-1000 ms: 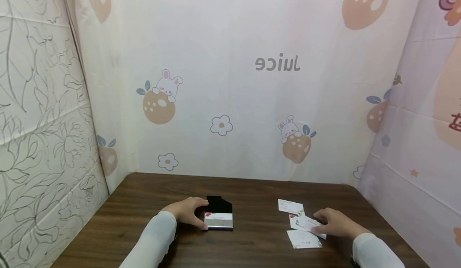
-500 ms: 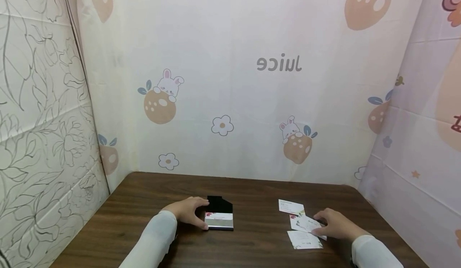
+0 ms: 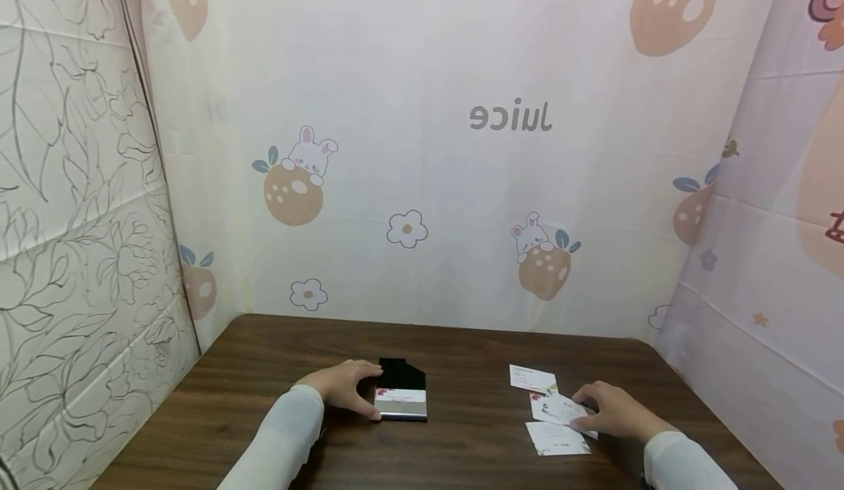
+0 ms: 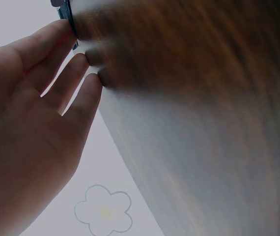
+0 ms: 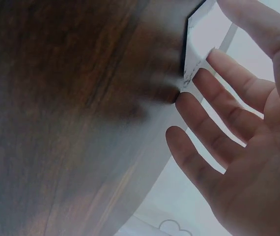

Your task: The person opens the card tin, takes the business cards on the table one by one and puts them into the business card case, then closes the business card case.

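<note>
A card case [image 3: 401, 406] lies with its black lid laid back on the table, and a printed business card shows inside it. My left hand [image 3: 339, 386] rests at the case's left side, thumb at the near corner and a fingertip by the lid. In the left wrist view the straight fingers [image 4: 83, 98] reach a dark edge. To the right, several white business cards [image 3: 557, 440] lie loosely overlapping. My right hand [image 3: 616, 409] touches the middle cards [image 3: 556, 408] with its thumb side and partly covers one. Its fingers [image 5: 196, 113] look fairly straight beside a white card [image 5: 208, 34].
The brown wooden table [image 3: 461, 461] carries the case and the cards, with bare wood between them. A patterned cloth [image 3: 422, 168] hangs behind the table's far edge. More cloth hangs at the left [image 3: 72, 182] and right sides.
</note>
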The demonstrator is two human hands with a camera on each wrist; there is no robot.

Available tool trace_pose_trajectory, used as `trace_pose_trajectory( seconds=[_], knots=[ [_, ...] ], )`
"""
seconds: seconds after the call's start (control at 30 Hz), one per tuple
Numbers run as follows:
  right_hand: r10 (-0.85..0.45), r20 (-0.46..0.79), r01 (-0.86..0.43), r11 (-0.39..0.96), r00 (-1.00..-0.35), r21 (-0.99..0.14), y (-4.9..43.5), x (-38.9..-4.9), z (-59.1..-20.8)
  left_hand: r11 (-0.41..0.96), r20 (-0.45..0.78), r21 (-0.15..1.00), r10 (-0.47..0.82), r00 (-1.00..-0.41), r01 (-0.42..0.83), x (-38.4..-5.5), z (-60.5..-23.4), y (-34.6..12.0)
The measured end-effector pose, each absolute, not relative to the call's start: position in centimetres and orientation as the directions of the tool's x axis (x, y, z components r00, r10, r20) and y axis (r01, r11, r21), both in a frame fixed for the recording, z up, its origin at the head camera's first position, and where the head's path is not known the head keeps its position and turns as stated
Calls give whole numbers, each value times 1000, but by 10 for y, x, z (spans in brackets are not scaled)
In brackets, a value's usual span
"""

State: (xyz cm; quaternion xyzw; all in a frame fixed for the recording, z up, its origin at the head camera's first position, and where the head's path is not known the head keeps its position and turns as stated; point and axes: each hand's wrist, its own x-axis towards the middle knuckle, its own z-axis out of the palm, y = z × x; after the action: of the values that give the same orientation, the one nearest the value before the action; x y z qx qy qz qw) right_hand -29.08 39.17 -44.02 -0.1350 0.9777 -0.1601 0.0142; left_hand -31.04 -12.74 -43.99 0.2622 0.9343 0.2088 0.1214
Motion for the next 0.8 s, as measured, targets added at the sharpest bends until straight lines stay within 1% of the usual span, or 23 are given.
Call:
trace_pose_trajectory(
  seconds=[0.23,0.63,0.8],
  knots=[
    [-229,4,-213,900,-973,-379,392,-292,-439,779,-120,448,539,-834,439,-312,-439,-128],
    [-207,56,-212,890,-977,-404,395,-285,-441,769,-114,456,549,-828,447,-311,-441,-128],
    [-201,88,-219,871,-976,-440,392,-283,-440,770,-112,454,548,-829,448,-312,-441,-127]
  ],
)
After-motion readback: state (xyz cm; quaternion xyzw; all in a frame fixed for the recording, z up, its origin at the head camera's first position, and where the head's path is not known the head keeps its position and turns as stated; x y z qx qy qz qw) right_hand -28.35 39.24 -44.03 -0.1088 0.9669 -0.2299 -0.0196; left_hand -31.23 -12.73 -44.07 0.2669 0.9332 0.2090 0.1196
